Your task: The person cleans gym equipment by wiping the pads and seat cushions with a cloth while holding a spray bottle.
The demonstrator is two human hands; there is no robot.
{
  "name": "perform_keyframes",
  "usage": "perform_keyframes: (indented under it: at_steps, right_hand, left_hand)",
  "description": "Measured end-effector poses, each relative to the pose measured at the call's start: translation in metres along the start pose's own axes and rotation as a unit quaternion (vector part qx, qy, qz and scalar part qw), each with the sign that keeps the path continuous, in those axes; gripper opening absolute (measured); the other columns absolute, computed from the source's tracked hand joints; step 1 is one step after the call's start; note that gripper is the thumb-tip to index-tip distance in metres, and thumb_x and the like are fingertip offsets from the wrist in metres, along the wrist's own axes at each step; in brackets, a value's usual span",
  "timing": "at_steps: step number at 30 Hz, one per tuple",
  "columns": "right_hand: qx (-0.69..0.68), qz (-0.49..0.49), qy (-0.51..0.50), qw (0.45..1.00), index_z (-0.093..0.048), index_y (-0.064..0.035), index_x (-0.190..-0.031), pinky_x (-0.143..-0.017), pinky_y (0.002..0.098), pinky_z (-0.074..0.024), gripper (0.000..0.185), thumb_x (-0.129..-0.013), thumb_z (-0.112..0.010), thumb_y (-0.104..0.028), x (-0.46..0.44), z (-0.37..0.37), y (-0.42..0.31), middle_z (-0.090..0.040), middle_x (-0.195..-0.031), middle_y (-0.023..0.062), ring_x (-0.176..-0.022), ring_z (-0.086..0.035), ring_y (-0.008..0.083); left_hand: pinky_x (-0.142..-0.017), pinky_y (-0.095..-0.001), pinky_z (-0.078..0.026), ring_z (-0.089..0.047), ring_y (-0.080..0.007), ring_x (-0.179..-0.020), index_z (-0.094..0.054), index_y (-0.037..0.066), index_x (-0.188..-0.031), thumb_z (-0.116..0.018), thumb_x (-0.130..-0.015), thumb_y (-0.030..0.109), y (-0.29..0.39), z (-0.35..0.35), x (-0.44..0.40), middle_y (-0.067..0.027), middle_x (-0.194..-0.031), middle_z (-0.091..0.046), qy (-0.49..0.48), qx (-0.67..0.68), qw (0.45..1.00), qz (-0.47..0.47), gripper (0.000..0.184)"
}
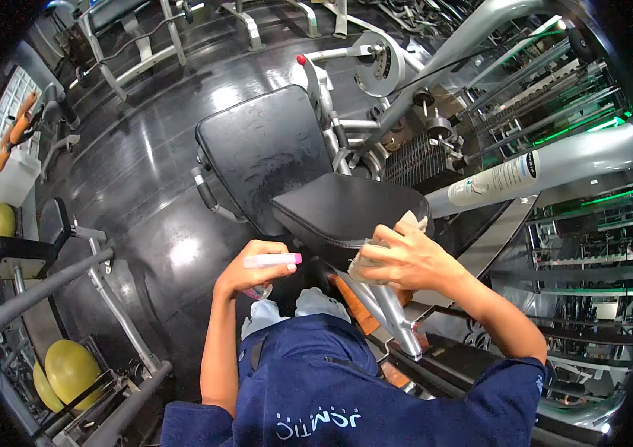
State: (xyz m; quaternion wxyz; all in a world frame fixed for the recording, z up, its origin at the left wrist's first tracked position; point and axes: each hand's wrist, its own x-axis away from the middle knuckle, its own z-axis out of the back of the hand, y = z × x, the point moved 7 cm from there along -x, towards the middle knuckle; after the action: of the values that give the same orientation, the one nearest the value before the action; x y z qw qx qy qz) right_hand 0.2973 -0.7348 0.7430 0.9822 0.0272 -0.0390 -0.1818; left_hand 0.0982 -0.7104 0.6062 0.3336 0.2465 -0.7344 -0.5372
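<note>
My left hand (pixel 246 273) is closed around a spray bottle with a clear-white head and a pink nozzle tip (pixel 272 260). Most of the bottle body is hidden by the fingers and palm. A crumpled beige cloth (pixel 365 268) is bunched in my right hand (pixel 400 257), at the near edge of a black padded seat (pixel 354 208). Whether the cloth presses on the seat, I cannot tell. Beyond the seat stands a wide black backrest pad (pixel 266 153), its surface shiny with streaks.
A thick silver machine frame (pixel 555 171) with a label runs off to the right. A weight stack (pixel 421 164) stands behind the seat. Yellow exercise balls (pixel 72 372) sit in a rack at lower left. Another bench (pixel 18 257) is at the left, on dark flooring (pixel 145 216).
</note>
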Motion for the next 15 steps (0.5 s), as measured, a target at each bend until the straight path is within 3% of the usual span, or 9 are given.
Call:
perform_keyframes:
  at_steps: [3,8,13,15]
  right_hand:
    - [0.011,-0.007,0.018,1.000,-0.070,-0.0280,-0.100,-0.072,0.0342,-0.0443,0.041,-0.059,-0.075,-0.034,0.009,-0.007,0.001,-0.057,-0.106,-0.0055,-0.098,-0.054,0.0181]
    - [0.018,-0.056,0.020,0.998,-0.069,-0.0171,-0.082,-0.064,0.0329,-0.0461,0.010,-0.082,-0.063,-0.025,-0.033,-0.028,-0.021,-0.055,-0.097,0.0002,-0.098,-0.054,0.0190]
    - [-0.009,-0.099,0.001,0.995,-0.068,-0.0152,-0.080,-0.064,0.0326,-0.0489,0.010,-0.082,-0.064,-0.024,-0.025,-0.018,-0.013,-0.054,-0.102,0.0019,-0.102,-0.053,0.0207]
    - [-0.065,-0.049,0.024,0.996,-0.070,-0.0163,-0.085,-0.066,0.0344,-0.0520,0.011,-0.083,-0.062,-0.024,-0.006,-0.011,-0.005,-0.054,-0.107,0.0020,-0.104,-0.054,0.0218]
  left_hand:
    - [-0.047,-0.0237,-0.039,-0.051,-0.0043,-0.052,-0.064,0.007,-0.077,-0.074,-0.090,0.023,0.008,-0.004,-0.009,0.0041,-0.063,-0.055,0.027,-0.016,0.999,-0.019,0.023]
    - [-0.047,-0.0236,-0.038,-0.051,-0.0049,-0.052,-0.065,0.006,-0.078,-0.074,-0.089,0.023,0.012,-0.012,-0.027,0.0038,-0.063,-0.057,0.033,0.002,0.999,0.005,0.022]
    - [-0.047,-0.0235,-0.039,-0.051,-0.0054,-0.052,-0.067,0.005,-0.081,-0.074,-0.089,0.024,0.021,-0.025,-0.044,0.0028,-0.064,-0.058,0.012,0.019,1.000,-0.001,0.021]
    - [-0.047,-0.0233,-0.039,-0.052,-0.0056,-0.051,-0.067,0.005,-0.083,-0.073,-0.090,0.022,0.026,-0.029,-0.048,0.0022,-0.064,-0.059,0.005,0.008,1.000,-0.010,0.020]
